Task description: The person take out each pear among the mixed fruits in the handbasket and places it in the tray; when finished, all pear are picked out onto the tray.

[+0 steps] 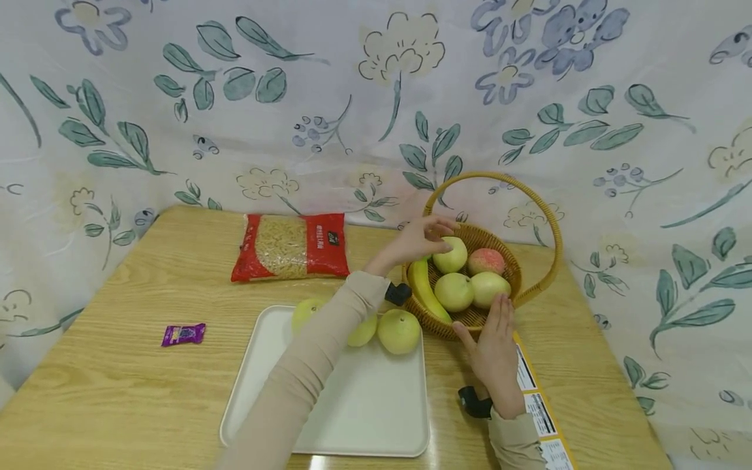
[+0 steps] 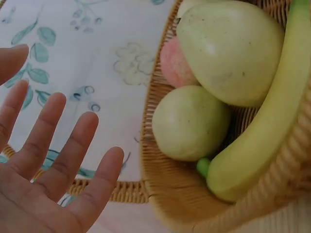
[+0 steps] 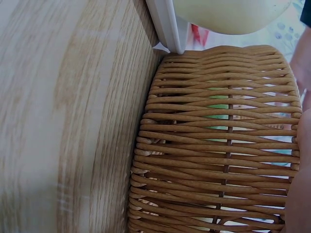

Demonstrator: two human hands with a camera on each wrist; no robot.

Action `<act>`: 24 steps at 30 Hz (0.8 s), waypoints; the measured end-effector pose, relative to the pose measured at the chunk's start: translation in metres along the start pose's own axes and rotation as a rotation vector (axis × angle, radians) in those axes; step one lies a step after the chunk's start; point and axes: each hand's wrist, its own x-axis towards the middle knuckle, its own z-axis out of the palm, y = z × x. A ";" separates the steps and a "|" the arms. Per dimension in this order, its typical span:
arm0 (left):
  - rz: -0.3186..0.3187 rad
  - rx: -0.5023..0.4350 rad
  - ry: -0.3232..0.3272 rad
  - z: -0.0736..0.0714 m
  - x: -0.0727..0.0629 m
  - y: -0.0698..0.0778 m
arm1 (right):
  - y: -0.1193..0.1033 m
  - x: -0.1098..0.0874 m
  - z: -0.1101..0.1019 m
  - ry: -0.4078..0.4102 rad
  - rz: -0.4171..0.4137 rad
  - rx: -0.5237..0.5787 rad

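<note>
A wicker basket (image 1: 431, 324) with a tall handle holds a banana (image 1: 425, 290), a peach (image 1: 486, 262) and several pale green fruits, one round fruit (image 1: 454, 292) at the front. Over the basket's back left side hovers my left hand (image 1: 418, 239); in the left wrist view its fingers (image 2: 75, 155) are spread and apart from the fruit. My right hand (image 1: 496, 358) rests at the front right rim with straight fingers, close against the wicker wall (image 3: 218, 136). Whether its fingertips touch the pale green fruit (image 1: 491, 289) beside them, I cannot tell.
Left of the basket lies a white tray (image 1: 376, 408) with pale green fruits (image 1: 399, 331) along its far edge, partly behind my left arm. A red pasta bag (image 1: 294, 247) lies behind it. Further left is a purple wrapped sweet (image 1: 183, 334). A printed strip (image 1: 537, 405) runs beside my right wrist.
</note>
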 end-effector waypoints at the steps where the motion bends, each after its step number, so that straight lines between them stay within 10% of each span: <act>1: -0.006 -0.001 -0.005 0.003 0.002 0.001 | 0.000 0.000 0.000 0.002 -0.001 -0.001; 24: -0.052 0.083 -0.261 0.042 0.020 -0.006 | 0.001 -0.001 0.000 0.033 -0.021 -0.022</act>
